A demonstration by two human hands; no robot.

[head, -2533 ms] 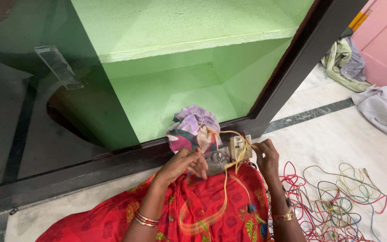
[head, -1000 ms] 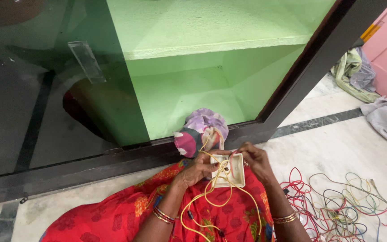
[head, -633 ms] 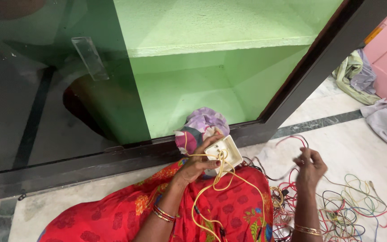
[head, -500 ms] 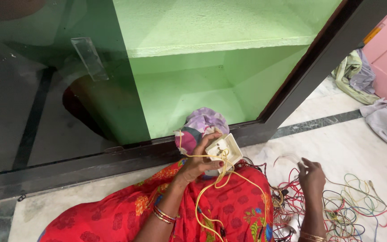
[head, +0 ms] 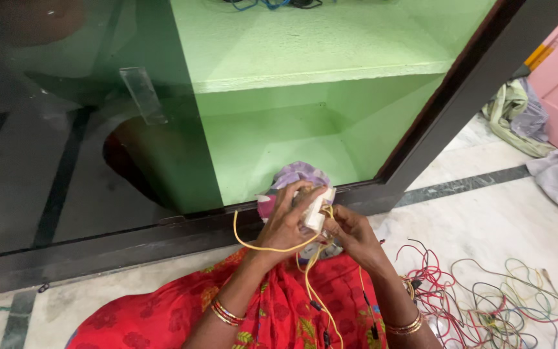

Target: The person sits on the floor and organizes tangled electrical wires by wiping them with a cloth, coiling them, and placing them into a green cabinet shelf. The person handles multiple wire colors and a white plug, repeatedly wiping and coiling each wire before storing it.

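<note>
My left hand (head: 287,223) grips a small cream plastic switch box (head: 314,210), held edge-on above my lap. My right hand (head: 351,234) is pressed against the box from the right, fingers pinched at its lower edge where a yellow wire (head: 263,245) is attached. The yellow wire loops out to the left and hangs down over the red patterned cloth (head: 279,304) on my lap. Whether my right fingers hold the wire or the box itself is hard to tell.
A tangle of red, green and yellow wires (head: 498,297) lies on the pale floor at the right. A bundled purple cloth (head: 295,176) sits at the dark frame of a green-walled glass cabinet (head: 279,103). Crumpled clothes (head: 524,116) lie by the pink door.
My right hand came back from the wire pile on the floor to the switch box. My left hand turned the box edge-on and raised it slightly.
</note>
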